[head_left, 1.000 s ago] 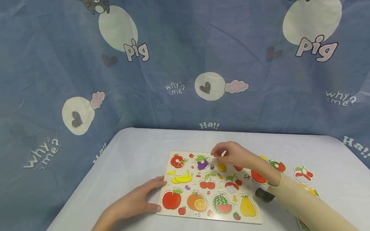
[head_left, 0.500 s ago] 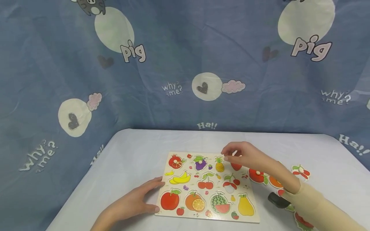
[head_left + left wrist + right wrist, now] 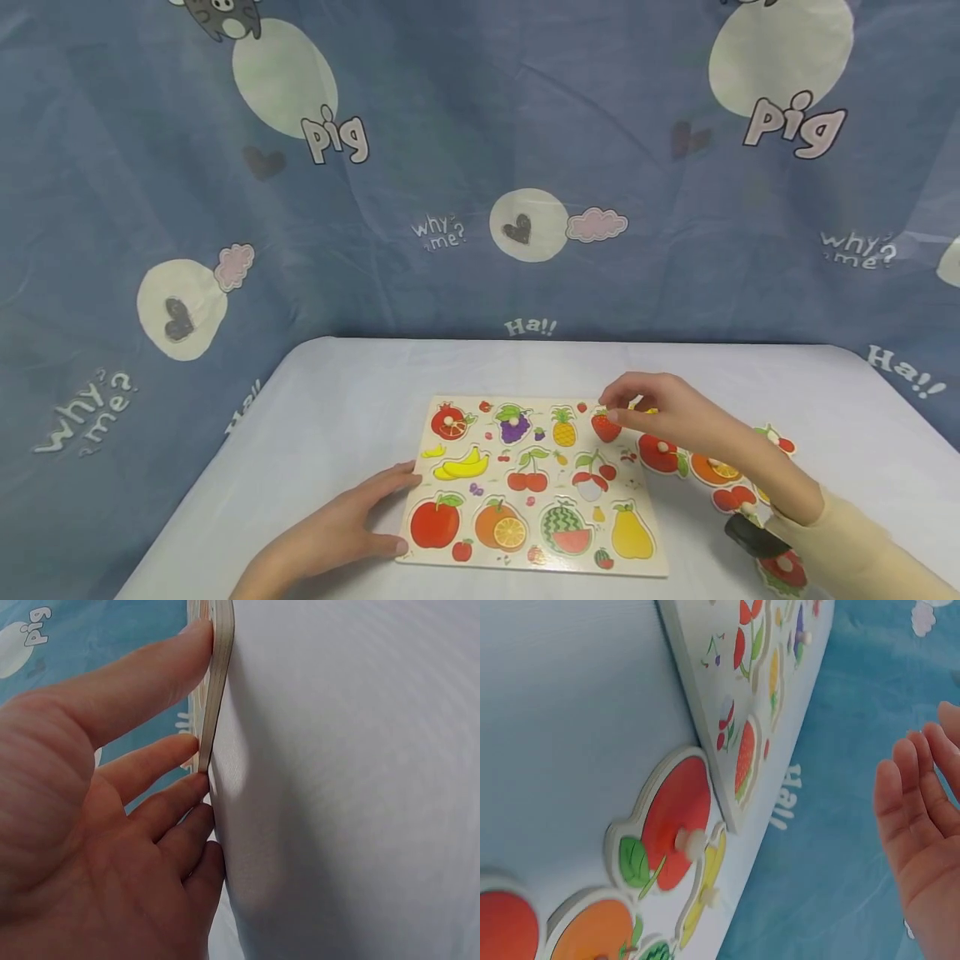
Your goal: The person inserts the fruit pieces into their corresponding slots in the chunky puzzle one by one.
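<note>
Puzzle board point(image 3: 558, 481) lies before us on the desk point(image 3: 360, 408); our left hand point(image 3: 337, 525), spread, touches its left edge; our right hand point(image 3: 667, 408), loosely cupped, hovers near the strawberry point(image 3: 604, 428).

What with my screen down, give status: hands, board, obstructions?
Left hand touching board, left edge. Right hand over far right corner, nothing visibly held. Grapes, pomegranate on it. Loose pieces to board's right.

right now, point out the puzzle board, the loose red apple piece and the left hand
Puzzle board point(image 3: 559, 482), head view: bare surface between printed fruits.
Apple piece point(image 3: 664, 825), right wrist view: red painted face.
Left hand point(image 3: 341, 525), head view: back of the hand.
</note>
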`<state>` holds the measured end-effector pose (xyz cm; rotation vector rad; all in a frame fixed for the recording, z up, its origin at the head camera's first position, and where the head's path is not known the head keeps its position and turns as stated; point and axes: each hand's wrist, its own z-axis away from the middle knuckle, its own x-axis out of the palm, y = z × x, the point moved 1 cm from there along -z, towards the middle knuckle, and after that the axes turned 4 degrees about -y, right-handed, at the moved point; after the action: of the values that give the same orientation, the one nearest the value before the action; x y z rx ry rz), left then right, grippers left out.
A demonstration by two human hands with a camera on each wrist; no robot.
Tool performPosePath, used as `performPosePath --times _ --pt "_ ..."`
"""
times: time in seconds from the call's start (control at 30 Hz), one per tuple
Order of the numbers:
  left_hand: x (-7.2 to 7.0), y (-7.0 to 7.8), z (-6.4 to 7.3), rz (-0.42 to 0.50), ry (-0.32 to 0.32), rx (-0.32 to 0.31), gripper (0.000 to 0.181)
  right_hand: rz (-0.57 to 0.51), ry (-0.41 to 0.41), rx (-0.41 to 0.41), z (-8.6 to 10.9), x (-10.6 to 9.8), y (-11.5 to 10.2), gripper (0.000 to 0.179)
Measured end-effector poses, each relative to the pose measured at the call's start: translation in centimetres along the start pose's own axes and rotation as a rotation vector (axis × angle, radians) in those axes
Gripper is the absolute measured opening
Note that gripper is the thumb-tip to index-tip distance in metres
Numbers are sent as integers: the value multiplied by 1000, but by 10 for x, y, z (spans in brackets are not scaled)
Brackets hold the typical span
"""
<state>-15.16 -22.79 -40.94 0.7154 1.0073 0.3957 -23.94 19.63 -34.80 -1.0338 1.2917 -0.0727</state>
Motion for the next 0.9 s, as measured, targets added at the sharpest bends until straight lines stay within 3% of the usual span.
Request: performPosePath --times 0.23,0.9 --pt "1 1 0 0 1 -35 79 2 18 -18 15 -6 3 15" --pt "1 0 -1 -29 5 -18 79 -1 33 27 65 -10 16 15"
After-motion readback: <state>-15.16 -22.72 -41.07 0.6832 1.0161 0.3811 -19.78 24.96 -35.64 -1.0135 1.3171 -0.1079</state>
